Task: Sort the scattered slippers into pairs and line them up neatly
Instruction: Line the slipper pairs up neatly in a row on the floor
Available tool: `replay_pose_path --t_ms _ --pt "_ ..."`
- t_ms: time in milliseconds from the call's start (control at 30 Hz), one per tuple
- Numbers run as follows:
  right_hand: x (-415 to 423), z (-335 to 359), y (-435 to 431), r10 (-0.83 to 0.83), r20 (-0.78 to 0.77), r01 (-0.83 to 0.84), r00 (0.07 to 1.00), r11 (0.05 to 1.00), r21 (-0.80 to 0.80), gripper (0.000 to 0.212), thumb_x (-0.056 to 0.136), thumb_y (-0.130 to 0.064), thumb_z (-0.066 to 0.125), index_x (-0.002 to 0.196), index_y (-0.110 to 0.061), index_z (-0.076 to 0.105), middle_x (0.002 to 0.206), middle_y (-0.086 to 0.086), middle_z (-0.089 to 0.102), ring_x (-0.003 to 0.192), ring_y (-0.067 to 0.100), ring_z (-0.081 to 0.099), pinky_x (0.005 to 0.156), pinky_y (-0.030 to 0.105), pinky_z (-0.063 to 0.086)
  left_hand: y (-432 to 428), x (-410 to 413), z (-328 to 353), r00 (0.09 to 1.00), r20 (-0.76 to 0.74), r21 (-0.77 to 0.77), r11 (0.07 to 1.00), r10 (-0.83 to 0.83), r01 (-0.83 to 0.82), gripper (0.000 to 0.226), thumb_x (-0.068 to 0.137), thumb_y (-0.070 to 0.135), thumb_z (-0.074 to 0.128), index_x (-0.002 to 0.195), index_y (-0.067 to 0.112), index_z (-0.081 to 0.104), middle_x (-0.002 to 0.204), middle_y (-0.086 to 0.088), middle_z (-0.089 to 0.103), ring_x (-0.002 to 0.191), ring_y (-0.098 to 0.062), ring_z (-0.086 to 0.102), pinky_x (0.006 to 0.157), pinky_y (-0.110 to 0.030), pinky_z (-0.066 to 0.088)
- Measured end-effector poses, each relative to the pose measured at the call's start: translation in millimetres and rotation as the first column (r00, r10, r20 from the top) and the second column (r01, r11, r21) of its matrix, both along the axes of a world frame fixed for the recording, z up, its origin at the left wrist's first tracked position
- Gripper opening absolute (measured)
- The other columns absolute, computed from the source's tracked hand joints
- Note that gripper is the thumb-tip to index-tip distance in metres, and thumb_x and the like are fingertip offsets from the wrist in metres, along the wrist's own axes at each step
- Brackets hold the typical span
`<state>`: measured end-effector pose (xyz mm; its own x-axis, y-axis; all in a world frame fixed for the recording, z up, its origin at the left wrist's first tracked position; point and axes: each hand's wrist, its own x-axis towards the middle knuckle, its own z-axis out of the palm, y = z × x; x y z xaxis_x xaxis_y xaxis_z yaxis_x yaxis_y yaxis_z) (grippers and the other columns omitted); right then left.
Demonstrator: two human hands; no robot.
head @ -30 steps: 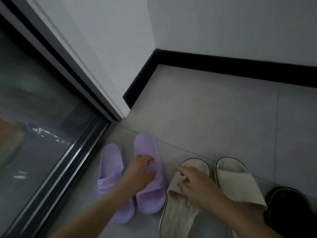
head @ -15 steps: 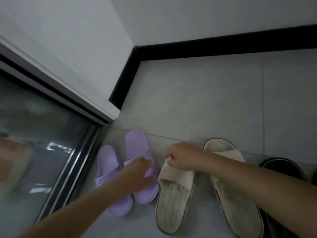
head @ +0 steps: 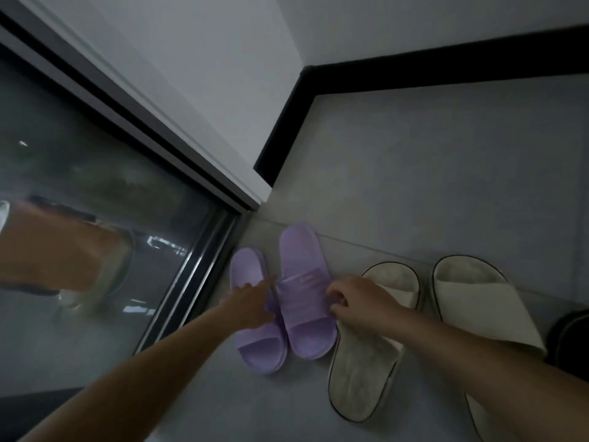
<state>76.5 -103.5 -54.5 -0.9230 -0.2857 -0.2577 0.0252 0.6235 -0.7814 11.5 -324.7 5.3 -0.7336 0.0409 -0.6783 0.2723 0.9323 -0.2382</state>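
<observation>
Beside the glass door [head: 95, 186], both purple slippers lay on the floor [head: 446, 170], side by side and touching. The farther purple slipper [head: 302, 260] sat toe-ahead of the nearer purple slipper [head: 247, 266].

Your right hand [head: 350, 301] had its fingers curled on the strap edge of the farther one. Your left hand [head: 251, 301] lay with straight fingers across the nearer one, tips at the seam between them.

Risk, as judged: a one-sided pull on the strap could twist that slipper instead of sliding it level. It could also knock its heel into the cream slipper [head: 363, 371] just beside it, under your right wrist. The second cream slipper [head: 471, 298] lay a little apart from its mate.

Hard to read:
- Your left thumb was hidden.
- The black slipper [head: 570, 333] was cut off at the frame edge.
- The light was dim and the reflection in the glass blurred.
</observation>
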Motion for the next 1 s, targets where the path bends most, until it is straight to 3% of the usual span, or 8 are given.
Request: replay_pose_path --t_ms 333,500,533,600,667,733,867,1000 --pt "5 -2 -19 -0.012 -0.008 0.014 1.000 0.984 0.175 0.016 0.083 -0.026 0.052 0.097 -0.019 0.053 0.107 0.004 0.058 0.101 0.025 0.054 0.077 0.035 0.044 -7 -29 -23 0.990 0.107 0.347 0.936 -0.096 0.053 0.047 0.080 0.021 0.066 0.123 0.010 0.050 0.127 -0.010 0.056 0.114 -0.025 0.054 0.090 -0.028 0.040" --pt "2 16 -17 -0.236 -0.034 0.238 0.971 0.970 0.047 0.026 0.084 -0.020 0.059 0.109 -0.020 0.058 0.100 0.001 0.061 0.087 0.019 0.059 0.074 0.029 0.047 -16 -42 -10 0.976 0.145 0.531 0.820 0.162 -0.214 0.027 0.082 0.024 0.068 0.096 0.012 0.049 0.087 0.000 0.054 0.085 -0.019 0.052 0.067 -0.023 0.039" --pt "0 21 -14 -0.335 -0.056 0.337 0.941 0.941 0.026 0.026 0.085 -0.020 0.059 0.110 -0.020 0.058 0.096 -0.001 0.061 0.082 0.016 0.059 0.069 0.027 0.045 -16 -43 -5 0.941 0.174 0.595 0.730 0.290 -0.335 0.027 0.083 0.023 0.069 0.096 0.009 0.050 0.087 -0.003 0.056 0.082 -0.020 0.053 0.069 -0.026 0.043" --pt "-6 29 -8 -0.514 -0.056 0.515 0.856 0.857 0.006 0.026 0.088 -0.019 0.058 0.114 -0.018 0.057 0.094 -0.002 0.059 0.080 0.014 0.058 0.068 0.025 0.043 -14 -41 3 0.752 0.411 0.717 0.327 0.516 -0.616 0.030 0.086 0.011 0.066 0.110 -0.002 0.054 0.096 -0.013 0.061 0.087 -0.025 0.058 0.077 -0.038 0.052" --pt "-13 35 -4 -0.579 -0.011 0.579 0.815 0.815 0.020 0.029 0.089 -0.020 0.056 0.117 -0.016 0.055 0.097 0.000 0.059 0.083 0.016 0.057 0.073 0.028 0.042 -3 -35 6 0.458 0.714 0.621 -0.175 0.530 -0.764 0.028 0.090 -0.003 0.054 0.118 -0.003 0.053 0.097 -0.015 0.062 0.087 -0.027 0.059 0.078 -0.042 0.051" --pt "-19 38 -8 -0.558 0.028 0.556 0.830 0.829 0.061 0.030 0.090 -0.023 0.055 0.119 -0.015 0.054 0.103 0.004 0.062 0.088 0.020 0.059 0.078 0.031 0.046 6 -29 4 0.202 0.855 0.445 -0.476 0.478 -0.759 0.022 0.091 -0.007 0.045 0.109 0.001 0.055 0.089 -0.011 0.059 0.081 -0.024 0.056 0.077 -0.039 0.048" --pt "-29 39 -26 -0.476 0.047 0.470 0.878 0.877 0.097 0.035 0.090 -0.027 0.057 0.121 -0.011 0.053 0.107 0.011 0.064 0.096 0.026 0.061 0.082 0.030 0.044 9 -24 -8 0.004 0.840 0.392 -0.602 0.542 -0.696 0.018 0.093 -0.003 0.045 0.076 0.003 0.050 0.073 -0.008 0.046 0.066 -0.018 0.046 0.064 -0.028 0.046" --pt "-31 32 -49 -0.391 0.099 0.380 0.915 0.918 0.110 0.047 0.088 -0.028 0.059 0.132 -0.014 0.047 0.119 0.011 0.059 0.104 0.024 0.059 0.085 0.024 0.040 3 -17 -22 0.026 0.807 0.475 -0.623 0.590 -0.622 0.020 0.093 0.000 0.045 0.075 0.002 0.050 0.072 -0.008 0.047 0.067 -0.017 0.048 0.059 -0.025 0.043"
